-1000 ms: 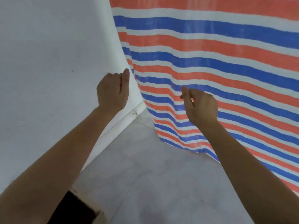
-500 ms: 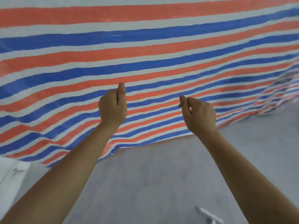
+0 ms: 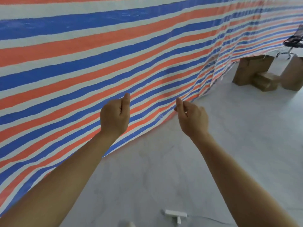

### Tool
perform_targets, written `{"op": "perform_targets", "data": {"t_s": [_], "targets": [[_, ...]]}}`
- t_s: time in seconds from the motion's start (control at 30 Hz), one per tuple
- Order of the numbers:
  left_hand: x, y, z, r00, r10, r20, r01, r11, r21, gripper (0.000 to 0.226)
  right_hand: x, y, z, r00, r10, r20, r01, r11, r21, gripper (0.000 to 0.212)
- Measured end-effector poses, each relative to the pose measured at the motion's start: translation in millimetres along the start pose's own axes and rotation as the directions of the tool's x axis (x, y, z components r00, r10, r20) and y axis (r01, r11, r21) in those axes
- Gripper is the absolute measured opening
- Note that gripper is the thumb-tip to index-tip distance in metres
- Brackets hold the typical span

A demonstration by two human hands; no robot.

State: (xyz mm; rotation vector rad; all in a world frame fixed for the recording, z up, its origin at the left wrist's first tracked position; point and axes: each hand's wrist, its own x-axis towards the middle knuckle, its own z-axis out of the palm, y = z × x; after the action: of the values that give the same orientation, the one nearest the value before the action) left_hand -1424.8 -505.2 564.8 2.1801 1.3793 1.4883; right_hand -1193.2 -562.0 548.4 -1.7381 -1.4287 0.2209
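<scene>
The left hand [image 3: 114,117] and right hand [image 3: 192,118] hover with fingers curled together, seemingly on nothing, just before the red, blue and white striped woven plastic tarp [image 3: 82,63] hanging from nine to two o'clock, so no hold on it is made yet.

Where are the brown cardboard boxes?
In the head view, the cardboard boxes sit on the grey floor at the far right, beside the lower edge of the striped tarp, well beyond the right hand.
</scene>
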Motion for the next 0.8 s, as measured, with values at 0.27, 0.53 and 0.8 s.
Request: {"op": "perform_targets", "data": {"t_s": [0.27,0.53,0.8], "targets": [[150,-60,137,0.998,0.061,0.010,-0.058,0.983,-0.177,0.054,151,49,39,0.985,0.041,-0.170,-0.069,0.984,-0.163,0.074],[271,-58,290,0.980,0.133,0.147,-0.077,0.939,-0.335,0.044,260,98,29,0.926,0.118,-0.358,-0.237,0.922,-0.307,0.049],[310,-15,491,0.933,0.213,0.291,-0.111,0.937,-0.332,0.074,328,238,-25,0.828,0.213,-0.518,-0.416,0.853,-0.316,0.053]]}}
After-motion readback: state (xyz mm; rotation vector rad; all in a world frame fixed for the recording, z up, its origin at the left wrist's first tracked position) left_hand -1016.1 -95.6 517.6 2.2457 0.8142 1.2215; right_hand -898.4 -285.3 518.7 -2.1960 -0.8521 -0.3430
